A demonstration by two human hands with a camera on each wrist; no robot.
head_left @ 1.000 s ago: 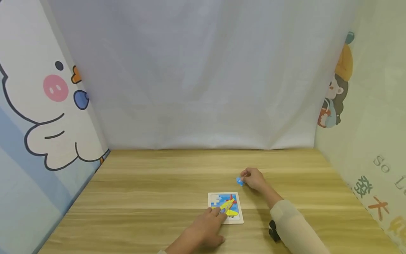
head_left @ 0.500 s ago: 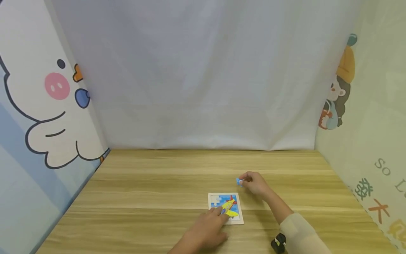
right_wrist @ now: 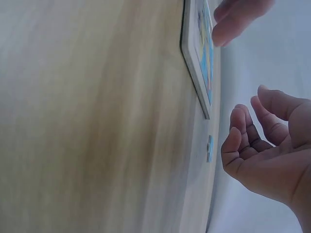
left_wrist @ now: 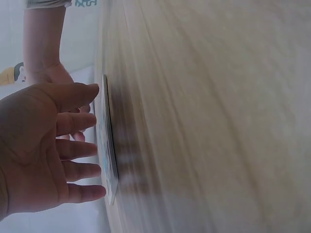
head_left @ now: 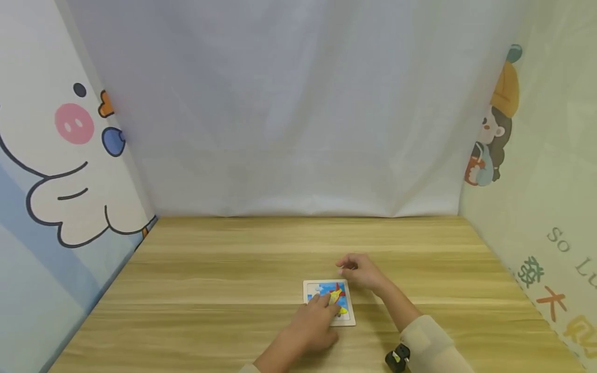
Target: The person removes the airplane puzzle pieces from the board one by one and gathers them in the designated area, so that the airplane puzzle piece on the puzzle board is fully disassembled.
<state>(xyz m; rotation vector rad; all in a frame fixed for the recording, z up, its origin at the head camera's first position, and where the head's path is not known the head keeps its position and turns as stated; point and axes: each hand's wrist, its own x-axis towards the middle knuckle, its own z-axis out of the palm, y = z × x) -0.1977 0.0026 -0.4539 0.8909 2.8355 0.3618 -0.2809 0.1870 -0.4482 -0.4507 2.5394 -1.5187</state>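
Observation:
A square jigsaw puzzle board (head_left: 344,322) with a pale frame and a yellow-and-red airplane on blue lies on the table. My left hand (head_left: 314,324) is over its near left part, fingers spread and almost straight, covering much of the picture. In the left wrist view those fingertips (left_wrist: 92,150) reach the board's surface. Just beyond the board's far right corner is my right hand (head_left: 361,272), fingers bent, with a gap to the thumb. The right wrist view shows a small blue puzzle piece (right_wrist: 209,148) flat on the table, apart from these fingers; the head view hides it.
The wood-grain table (head_left: 210,290) runs back to a white curtain (head_left: 298,114). Printed walls with cartoon figures stand at both sides. A small black device (head_left: 397,358) shows beside the right sleeve (head_left: 431,342).
My right hand has moved left, closer to the board's far edge, and the blue piece no longer shows in the head view. My left hand has slid slightly farther over the board.

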